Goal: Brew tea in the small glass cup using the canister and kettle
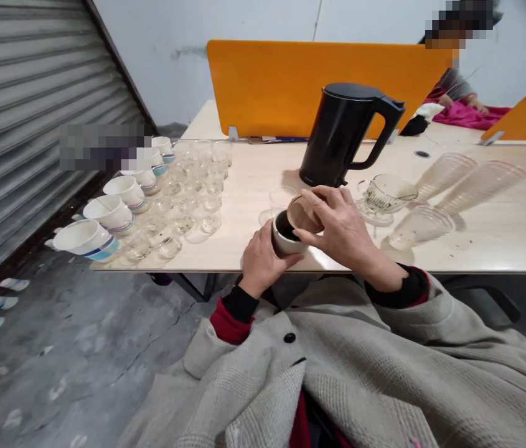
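Head view: we see an open white container at the near edge of the table, its interior dark; we cannot tell whether its base rests on the surface. The left hand has its fingers curled around the container's side, while those of the right hand grasp a brownish round piece, perhaps a lid or a small cup, tilted over the mouth. We judge the step in hand to be work at this opening, though we cannot tell whether it is pouring, scooping or covering. The next move, in our reading, calls for a steady left grip and a controlled turn of the right wrist. Note the small clear cup just behind, the black kettle beyond it and the handled glass cup to the right, which narrow the working room.
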Action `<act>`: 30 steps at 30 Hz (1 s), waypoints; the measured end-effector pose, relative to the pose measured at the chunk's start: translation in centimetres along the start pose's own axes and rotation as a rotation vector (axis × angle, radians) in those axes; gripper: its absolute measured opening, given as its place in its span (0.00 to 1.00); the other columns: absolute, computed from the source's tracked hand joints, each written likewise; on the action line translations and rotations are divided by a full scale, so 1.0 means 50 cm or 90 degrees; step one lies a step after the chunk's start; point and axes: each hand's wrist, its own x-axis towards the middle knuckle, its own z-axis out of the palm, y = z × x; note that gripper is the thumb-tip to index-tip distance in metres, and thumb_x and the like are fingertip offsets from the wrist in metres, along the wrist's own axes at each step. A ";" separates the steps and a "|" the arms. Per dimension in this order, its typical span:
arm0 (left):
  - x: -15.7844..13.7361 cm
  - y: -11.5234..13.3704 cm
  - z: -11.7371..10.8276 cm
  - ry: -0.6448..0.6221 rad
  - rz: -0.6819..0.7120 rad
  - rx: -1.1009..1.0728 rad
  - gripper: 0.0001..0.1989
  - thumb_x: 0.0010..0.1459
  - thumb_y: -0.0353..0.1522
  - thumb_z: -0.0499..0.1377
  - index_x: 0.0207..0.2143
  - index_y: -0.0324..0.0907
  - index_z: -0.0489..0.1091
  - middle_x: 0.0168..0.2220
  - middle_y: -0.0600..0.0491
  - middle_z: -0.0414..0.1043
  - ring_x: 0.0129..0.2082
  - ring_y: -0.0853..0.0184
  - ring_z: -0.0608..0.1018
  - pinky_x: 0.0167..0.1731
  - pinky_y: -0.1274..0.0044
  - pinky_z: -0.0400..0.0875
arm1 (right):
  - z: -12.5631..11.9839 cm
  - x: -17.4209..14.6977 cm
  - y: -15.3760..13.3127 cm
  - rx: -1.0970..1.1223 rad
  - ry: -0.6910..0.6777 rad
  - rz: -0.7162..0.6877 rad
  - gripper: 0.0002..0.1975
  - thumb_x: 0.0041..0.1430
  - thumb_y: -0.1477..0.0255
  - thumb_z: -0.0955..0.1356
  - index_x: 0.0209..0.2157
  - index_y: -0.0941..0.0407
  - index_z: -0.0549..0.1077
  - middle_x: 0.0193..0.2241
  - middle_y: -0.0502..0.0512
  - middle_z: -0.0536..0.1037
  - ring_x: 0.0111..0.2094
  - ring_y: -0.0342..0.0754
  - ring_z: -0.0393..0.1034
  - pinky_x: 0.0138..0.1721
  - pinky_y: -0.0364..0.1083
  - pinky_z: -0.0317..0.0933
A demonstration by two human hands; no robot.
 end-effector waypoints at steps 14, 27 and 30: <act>0.000 0.008 -0.001 -0.009 -0.010 -0.011 0.52 0.50 0.49 0.78 0.70 0.45 0.59 0.62 0.40 0.76 0.60 0.48 0.81 0.57 0.61 0.77 | 0.027 -0.010 -0.017 0.183 -0.035 -0.001 0.33 0.71 0.48 0.66 0.68 0.53 0.70 0.59 0.67 0.74 0.58 0.65 0.68 0.60 0.65 0.66; -0.002 0.000 0.005 -0.006 0.011 0.009 0.51 0.53 0.52 0.75 0.70 0.43 0.58 0.63 0.39 0.76 0.59 0.49 0.81 0.57 0.61 0.77 | 0.021 0.001 -0.026 0.053 -0.146 -0.025 0.31 0.74 0.51 0.62 0.68 0.54 0.71 0.61 0.68 0.70 0.59 0.66 0.62 0.63 0.67 0.62; -0.003 -0.009 0.011 0.007 0.037 0.006 0.50 0.55 0.50 0.74 0.71 0.42 0.57 0.63 0.39 0.75 0.61 0.49 0.80 0.59 0.61 0.76 | 0.024 0.001 -0.031 0.035 -0.157 -0.029 0.30 0.75 0.53 0.62 0.70 0.54 0.69 0.61 0.68 0.70 0.59 0.67 0.63 0.63 0.68 0.63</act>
